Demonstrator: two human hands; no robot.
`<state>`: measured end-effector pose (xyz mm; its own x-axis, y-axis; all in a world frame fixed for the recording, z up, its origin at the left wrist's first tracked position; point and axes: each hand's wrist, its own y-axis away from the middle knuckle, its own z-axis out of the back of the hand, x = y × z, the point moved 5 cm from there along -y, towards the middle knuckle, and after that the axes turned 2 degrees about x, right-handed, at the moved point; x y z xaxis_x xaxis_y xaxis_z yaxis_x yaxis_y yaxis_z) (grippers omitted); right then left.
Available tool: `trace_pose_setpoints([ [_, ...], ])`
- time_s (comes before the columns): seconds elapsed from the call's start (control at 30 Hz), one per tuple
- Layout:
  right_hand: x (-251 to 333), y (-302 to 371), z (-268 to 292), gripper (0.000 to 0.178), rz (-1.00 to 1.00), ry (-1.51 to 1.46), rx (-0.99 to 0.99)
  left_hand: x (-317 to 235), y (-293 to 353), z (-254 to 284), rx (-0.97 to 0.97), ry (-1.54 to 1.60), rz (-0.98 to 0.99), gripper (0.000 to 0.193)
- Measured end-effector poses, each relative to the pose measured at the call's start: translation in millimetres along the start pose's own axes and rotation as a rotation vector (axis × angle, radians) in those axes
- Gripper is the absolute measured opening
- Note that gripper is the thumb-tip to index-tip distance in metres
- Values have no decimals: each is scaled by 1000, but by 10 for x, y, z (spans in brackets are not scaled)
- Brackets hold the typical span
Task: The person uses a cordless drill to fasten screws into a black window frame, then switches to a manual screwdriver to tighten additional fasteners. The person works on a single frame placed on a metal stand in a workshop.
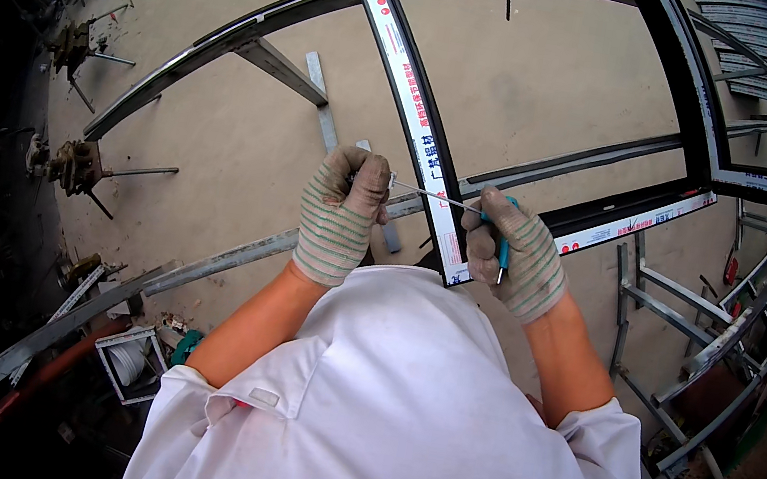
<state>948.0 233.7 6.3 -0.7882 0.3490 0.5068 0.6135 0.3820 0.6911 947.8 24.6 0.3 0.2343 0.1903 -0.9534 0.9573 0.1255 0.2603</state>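
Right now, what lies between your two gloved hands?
In the head view, a thin metal screwdriver shaft spans from left hand to right hand, crossing the taped frame bar.

Bright daylight is falling on a bare beige concrete floor (553, 75); grey metal racks (691, 342) are standing rightward.

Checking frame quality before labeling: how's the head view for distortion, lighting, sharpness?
Head view: strong fisheye, the window frame profiles bow toward the rim, corners vignette to black. Even daylight, soft shadows on the floor, no glare. Left hand, right hand and the screwdriver are sharp; rim clutter is dim.
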Motion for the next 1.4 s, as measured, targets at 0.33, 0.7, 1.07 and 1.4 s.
trace_pose_setpoints([
  [0.33, 282, 153, 71, 29, 311, 532, -39, 93, -66, -148, 151, 60, 289, 34],
  [0.7, 424, 299, 130, 16, 1271, 1655, -68, 140, -92, -255, 338, -92, 450, 41],
  [1.07, 418, 364, 245, 22, 1291, 1730, -117, 132, -45, -417, 461, -122, 481, 44],
  [1.4, 474, 424, 160, 23, 1375, 1712, -163, 49, -89, -453, 509, -462, 377, 42],
])
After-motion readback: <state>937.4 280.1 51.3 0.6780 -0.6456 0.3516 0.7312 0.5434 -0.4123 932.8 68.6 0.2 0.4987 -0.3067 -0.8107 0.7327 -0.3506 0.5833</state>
